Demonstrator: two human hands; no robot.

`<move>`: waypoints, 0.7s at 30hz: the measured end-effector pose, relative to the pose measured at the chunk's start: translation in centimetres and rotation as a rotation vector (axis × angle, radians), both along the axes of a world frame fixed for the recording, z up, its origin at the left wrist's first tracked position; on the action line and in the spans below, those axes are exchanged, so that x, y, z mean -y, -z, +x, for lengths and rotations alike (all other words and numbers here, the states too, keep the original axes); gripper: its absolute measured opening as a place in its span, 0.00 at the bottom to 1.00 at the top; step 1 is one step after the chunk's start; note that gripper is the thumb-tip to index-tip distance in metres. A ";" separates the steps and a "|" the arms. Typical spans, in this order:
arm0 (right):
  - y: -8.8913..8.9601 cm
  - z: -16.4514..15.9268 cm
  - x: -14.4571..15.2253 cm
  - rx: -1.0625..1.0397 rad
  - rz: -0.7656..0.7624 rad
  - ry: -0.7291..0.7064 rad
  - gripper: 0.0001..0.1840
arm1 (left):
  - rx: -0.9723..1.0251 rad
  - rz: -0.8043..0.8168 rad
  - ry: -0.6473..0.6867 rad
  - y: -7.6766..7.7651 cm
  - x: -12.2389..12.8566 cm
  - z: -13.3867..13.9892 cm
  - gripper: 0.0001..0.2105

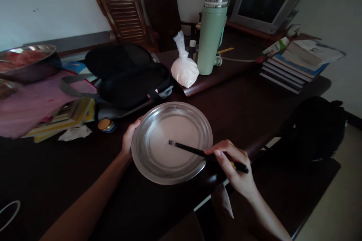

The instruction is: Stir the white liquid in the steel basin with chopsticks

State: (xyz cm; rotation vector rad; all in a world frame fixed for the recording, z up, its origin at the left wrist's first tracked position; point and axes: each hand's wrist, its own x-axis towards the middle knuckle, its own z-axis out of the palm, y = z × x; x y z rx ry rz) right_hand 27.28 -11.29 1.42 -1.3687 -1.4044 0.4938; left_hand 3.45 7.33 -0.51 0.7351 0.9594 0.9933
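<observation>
A round metal basin [136, 158] holds a pale, whitish liquid with an even surface. My left hand [130, 137] grips the basin's left rim, its fingers mostly hidden behind the wall. Over the right rim, my right hand [233, 160] is closed on a slim black stick [189, 148], pinched between thumb and fingers. The stick's pale-marked tip reaches the middle of the liquid; whether it is a single piece or a pair I cannot tell. Behind the basin sits a knotted clear bag of white powder [185, 70].
A tall green thermos [212, 39] stands behind the bag. Left lie an open black case [132, 79], a small gold-lidded jar [106, 124], booklets [68, 118] and a bowl of reddish food [42, 68]. Stacked books [294, 66] and a black bag [319, 128] are right.
</observation>
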 end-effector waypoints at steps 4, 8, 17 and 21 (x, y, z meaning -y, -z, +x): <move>0.1 0.2 0.2 -0.004 0.026 0.145 0.10 | -0.022 0.007 0.008 0.0 0.1 0.1 0.12; 0.0 0.2 0.5 -0.079 0.018 0.115 0.12 | -0.040 0.013 0.002 0.2 0.0 0.1 0.10; -0.1 0.4 0.5 -0.068 0.033 0.195 0.12 | -0.023 0.008 -0.003 0.1 0.0 0.0 0.11; -0.2 0.0 0.1 -0.044 0.003 0.029 0.12 | 0.009 0.012 0.011 0.4 -0.2 -0.1 0.10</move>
